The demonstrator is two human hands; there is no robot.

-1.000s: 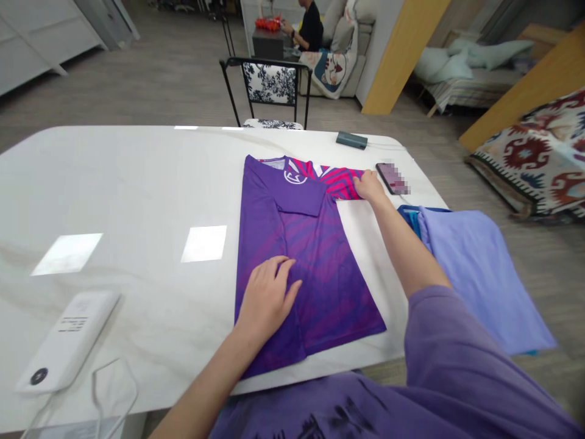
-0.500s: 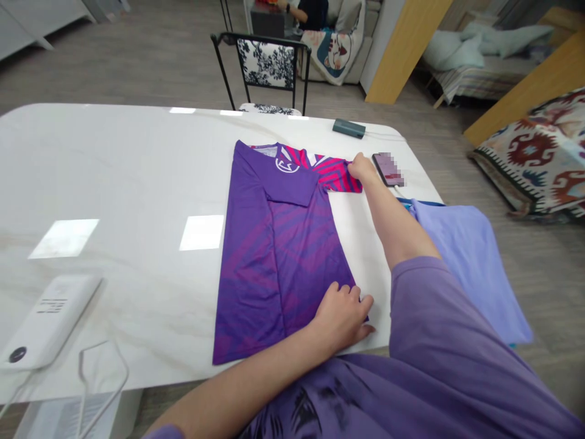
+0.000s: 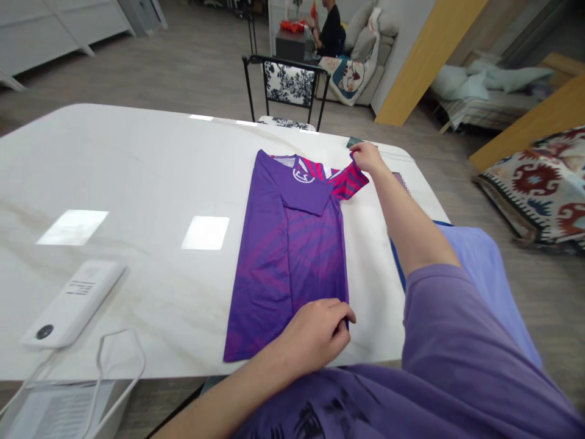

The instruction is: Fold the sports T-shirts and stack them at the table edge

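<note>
A purple jersey (image 3: 315,256) lies on the white table, its left side folded over so that one sleeve crosses the chest. Its other sleeve (image 3: 350,183), striped pink and purple, is lifted at the cuff. My right hand (image 3: 367,157) pinches that cuff at the far right. Near the hem, my left hand (image 3: 320,332) has its fingers curled round the jersey's right edge; the cloth inside the grip is mostly hidden. Beside my right forearm lies a folded light-blue garment (image 3: 484,268).
On the table (image 3: 150,177) are a white device (image 3: 75,302) with a cable at left, a dark power bank (image 3: 354,142) behind my right hand and a partly covered phone (image 3: 402,182). A chair (image 3: 289,88) stands beyond; a person (image 3: 329,33) sits farther back.
My right hand has raised the sleeve cuff off the table. The fingers of my left hand have curled in, and the jersey's lower right edge has drawn inward. The camera view has shifted.
</note>
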